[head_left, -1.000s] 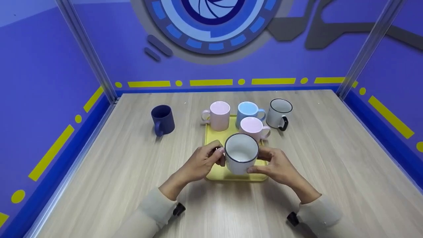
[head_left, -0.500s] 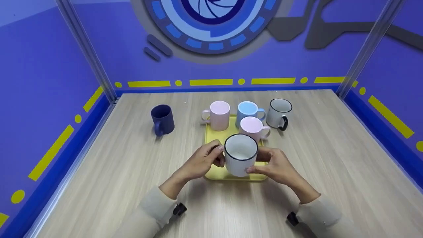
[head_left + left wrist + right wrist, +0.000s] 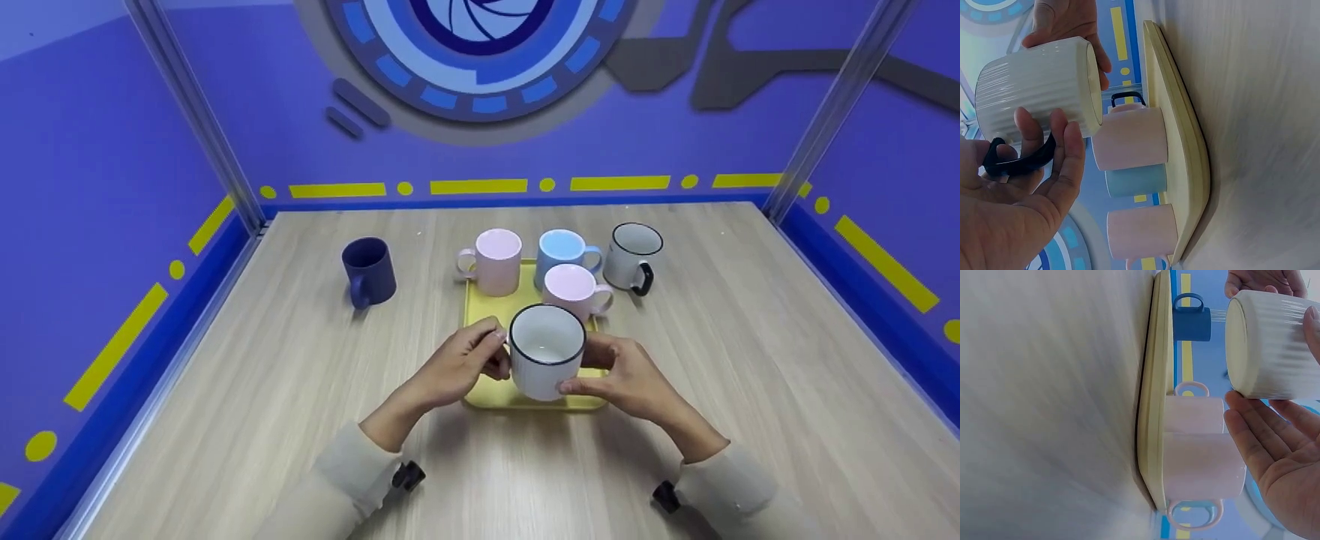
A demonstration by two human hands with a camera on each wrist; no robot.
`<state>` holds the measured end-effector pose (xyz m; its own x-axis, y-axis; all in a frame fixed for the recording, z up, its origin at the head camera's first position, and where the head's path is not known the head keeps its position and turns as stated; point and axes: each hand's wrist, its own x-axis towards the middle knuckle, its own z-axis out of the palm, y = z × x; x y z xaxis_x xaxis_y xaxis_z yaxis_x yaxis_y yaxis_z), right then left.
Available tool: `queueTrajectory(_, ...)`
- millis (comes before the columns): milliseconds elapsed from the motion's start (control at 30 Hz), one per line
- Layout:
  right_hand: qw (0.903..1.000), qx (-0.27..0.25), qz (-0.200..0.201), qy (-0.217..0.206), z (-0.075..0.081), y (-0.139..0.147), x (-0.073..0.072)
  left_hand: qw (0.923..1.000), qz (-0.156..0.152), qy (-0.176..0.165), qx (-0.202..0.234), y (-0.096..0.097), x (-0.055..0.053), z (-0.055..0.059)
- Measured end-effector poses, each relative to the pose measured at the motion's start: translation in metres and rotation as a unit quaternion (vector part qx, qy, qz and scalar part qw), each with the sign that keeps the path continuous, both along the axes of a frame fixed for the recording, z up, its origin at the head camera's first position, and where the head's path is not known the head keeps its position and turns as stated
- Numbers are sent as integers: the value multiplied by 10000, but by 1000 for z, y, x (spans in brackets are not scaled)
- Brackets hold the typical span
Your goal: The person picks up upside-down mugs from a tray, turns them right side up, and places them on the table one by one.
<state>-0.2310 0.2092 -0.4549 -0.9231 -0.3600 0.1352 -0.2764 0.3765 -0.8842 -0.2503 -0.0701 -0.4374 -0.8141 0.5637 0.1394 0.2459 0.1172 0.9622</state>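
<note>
A white mug (image 3: 546,375) with a dark rim and ribbed sides is held in the air over the front of a yellow tray (image 3: 487,400). My left hand (image 3: 450,369) grips its black handle (image 3: 1023,163), fingers curled through and round it. On the opposite side, my right hand (image 3: 636,379) holds the mug's body between thumb and fingers. In both wrist views a gap shows between the mug's base and the tray. Behind it on the tray stand a pink mug (image 3: 571,291), a second pink mug (image 3: 498,268) and a light blue mug (image 3: 552,271).
A navy mug (image 3: 379,279) stands upright on the table, left of the tray. Another white mug (image 3: 624,264), with a black rim and handle, stands by the tray's back right corner. Printed blue panels (image 3: 480,165) enclose the table on the back and sides.
The held white mug has tipped slightly and its base has come a little toward me since one second ago. Over the last half second it stays almost still. Both hands keep their hold.
</note>
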Motion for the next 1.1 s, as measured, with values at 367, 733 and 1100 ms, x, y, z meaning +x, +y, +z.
queueTrajectory(367, 9994, 341, -12, 5, 1, 8, 0, 10000, 43, 60, -43, -2, 1, 3)
queueTrajectory(733, 9912, 1089, -749, -32, -6, 29, -12, 9998, 200, 11, 91, -7, -2, 1)
queueTrajectory(1100, 9772, 1962, -729, -367, -13, 38, -17, 9989, 461, -8, 103, -15, -5, -1)
